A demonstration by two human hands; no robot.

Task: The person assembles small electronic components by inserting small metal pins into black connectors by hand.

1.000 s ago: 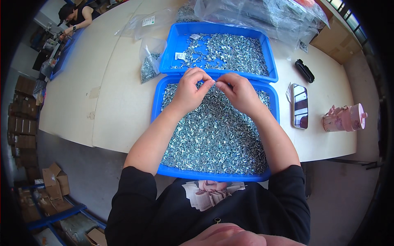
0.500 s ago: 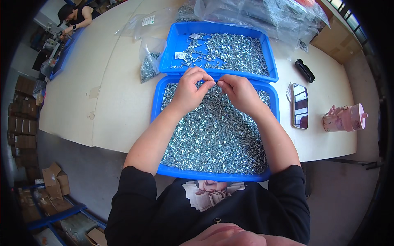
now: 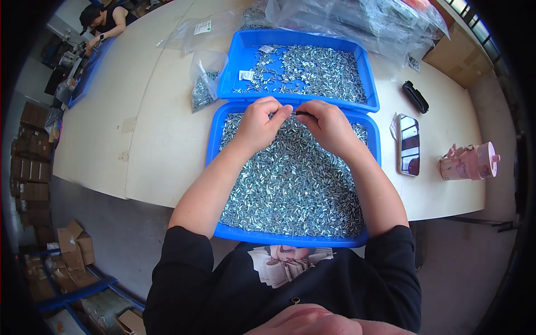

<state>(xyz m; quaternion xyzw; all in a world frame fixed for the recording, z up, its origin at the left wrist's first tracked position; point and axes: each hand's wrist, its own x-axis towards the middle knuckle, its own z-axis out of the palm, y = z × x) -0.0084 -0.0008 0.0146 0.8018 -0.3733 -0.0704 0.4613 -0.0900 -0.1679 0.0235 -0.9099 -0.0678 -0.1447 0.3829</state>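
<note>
My left hand (image 3: pixel 260 124) is closed in a pinch, thumb against fingers, above the back of the near blue tray (image 3: pixel 296 241). Whatever is between those fingertips is too small to make out. Opposite it, my right hand (image 3: pixel 328 127) grips a thin black rod-like piece (image 3: pixel 305 114), its tip directed at the left fingertips. The two hands almost meet. Beneath them, a thick layer of small silvery metal cylinders (image 3: pixel 290 184) fills the near tray. Behind stands a second blue tray (image 3: pixel 240 56), partly covered with similar metal pieces (image 3: pixel 324 70) and two small white slips.
A clear bag of metal pieces (image 3: pixel 203 92) stands left of the trays. To the right lie a phone (image 3: pixel 409 145), a black case (image 3: pixel 415 96) and a pink cup (image 3: pixel 468 161). Plastic sheeting (image 3: pixel 352 28) covers the back. Another person (image 3: pixel 106 22) works at the far left.
The fingers of both hands have shifted slightly, and more of the black rod-like piece shows in my right hand. My forearms and the trays stay nearly in place.
</note>
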